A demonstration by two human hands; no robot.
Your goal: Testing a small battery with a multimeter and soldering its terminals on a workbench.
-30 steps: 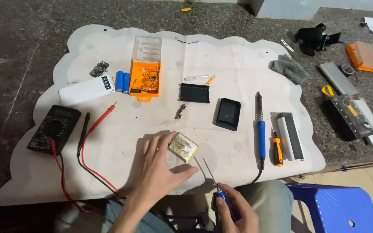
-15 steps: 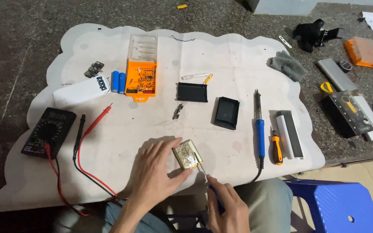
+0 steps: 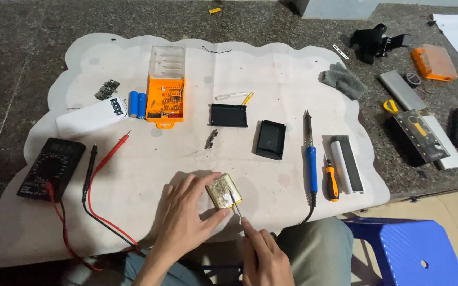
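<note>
A flat gold-coloured pouch cell [image 3: 223,191] lies on the white mat [image 3: 292,74] near the front edge. My left hand [image 3: 184,225] pins it between index finger and thumb. My right hand [image 3: 263,257] grips metal tweezers [image 3: 236,207], whose tips touch the cell's near right edge.
On the mat lie a black multimeter [image 3: 50,168] with red and black probes [image 3: 102,159], a white power bank [image 3: 91,117], two blue cells [image 3: 137,104], an orange bit case [image 3: 166,90], black covers [image 3: 270,139], a blue soldering iron [image 3: 310,159], an orange screwdriver [image 3: 332,179]. A blue stool [image 3: 414,254] stands at the right.
My right hand rose from below the table edge and brought the tweezers to the cell. My left hand shifted its grip on the cell and turned it slightly.
</note>
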